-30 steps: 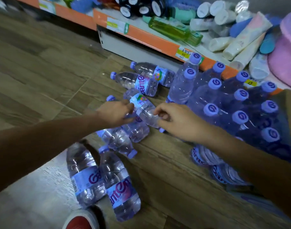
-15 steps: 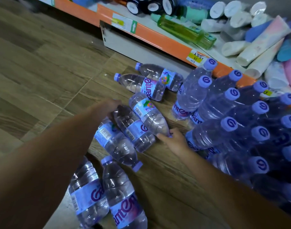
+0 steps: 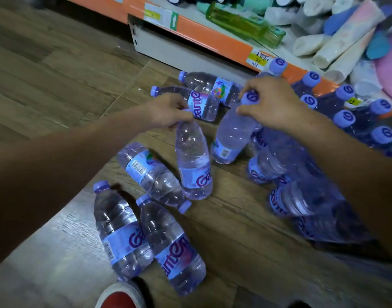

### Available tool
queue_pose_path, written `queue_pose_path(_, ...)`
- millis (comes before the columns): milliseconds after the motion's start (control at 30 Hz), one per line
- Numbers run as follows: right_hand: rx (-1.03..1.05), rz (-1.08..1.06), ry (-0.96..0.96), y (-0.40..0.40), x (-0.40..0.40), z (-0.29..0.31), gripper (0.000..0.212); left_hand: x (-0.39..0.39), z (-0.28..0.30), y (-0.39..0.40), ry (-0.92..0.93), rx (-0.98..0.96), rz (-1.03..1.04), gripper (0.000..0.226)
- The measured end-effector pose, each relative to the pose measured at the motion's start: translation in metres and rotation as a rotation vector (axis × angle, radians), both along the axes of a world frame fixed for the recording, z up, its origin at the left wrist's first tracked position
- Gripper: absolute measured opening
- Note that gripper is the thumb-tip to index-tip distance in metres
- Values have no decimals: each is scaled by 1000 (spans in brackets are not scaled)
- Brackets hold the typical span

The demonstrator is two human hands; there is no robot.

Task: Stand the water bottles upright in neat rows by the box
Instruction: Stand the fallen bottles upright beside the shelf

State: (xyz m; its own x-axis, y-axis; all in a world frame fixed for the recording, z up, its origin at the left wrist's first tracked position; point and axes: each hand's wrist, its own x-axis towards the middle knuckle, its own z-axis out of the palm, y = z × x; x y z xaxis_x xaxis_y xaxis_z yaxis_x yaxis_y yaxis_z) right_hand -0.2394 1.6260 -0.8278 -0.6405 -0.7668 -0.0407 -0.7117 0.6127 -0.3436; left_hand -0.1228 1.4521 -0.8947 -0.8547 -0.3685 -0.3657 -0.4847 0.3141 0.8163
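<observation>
from my feed i see a wood-plank floor [image 3: 57, 70] filling the nine o'clock side, turning to a pale glare patch [image 3: 46, 252] toward seven o'clock. a low shelf with an orange edge strip [image 3: 212, 38] runs from twelve to three o'clock, over a white kick panel [image 3: 168, 47], with a yellow price tag [image 3: 258, 60] stuck on.

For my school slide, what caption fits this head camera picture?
Each hand lifts a water bottle by its neck.
</observation>
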Motion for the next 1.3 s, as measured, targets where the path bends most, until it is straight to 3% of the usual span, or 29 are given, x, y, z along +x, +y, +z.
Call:
queue_pose_path(333, 224, 107, -78, 44, -14, 8, 32, 11, 48, 59, 117, -171, -590, 41)
queue_pose_path(433, 180, 130, -98, 41, -11, 7, 19, 15, 55, 68, 131, -299, -689, 38)
queue_pose_path(500, 127, 154, -110, 38, -10, 2, 12, 18, 56, 70, 152, -352, -714, 38)
queue_pose_path(600, 188, 149, -61, 32, -10, -3, 34, 19, 58, 74, 184, -403, -725, 41)
queue_pose_path(700, 257, 182, 28, 29, -10, 1, 27, 18, 57, 77, 207, -445, -743, 42)
queue_pose_path(867, 234, 199, -33, 42, -13, 14, 32, 18, 51, 75, 192, -449, -762, 36)
queue_pose_path(933, 209, 209, -28, 42, -11, 12, 26, 15, 53, 74, 193, -467, -777, 34)
queue_pose_path(1000, 197, 204, -14, 41, -5, 3, 17, 16, 53, 79, 146, -496, -769, 35)
queue_pose_path(1200, 253, -8, 101, 43, 0, -14, 49, 32, 45, 107, -88, -571, -722, 38)
queue_pose_path(1300, 217, 5, 133, 44, 0, -13, 42, 39, 49, 106, -90, -562, -689, 40)
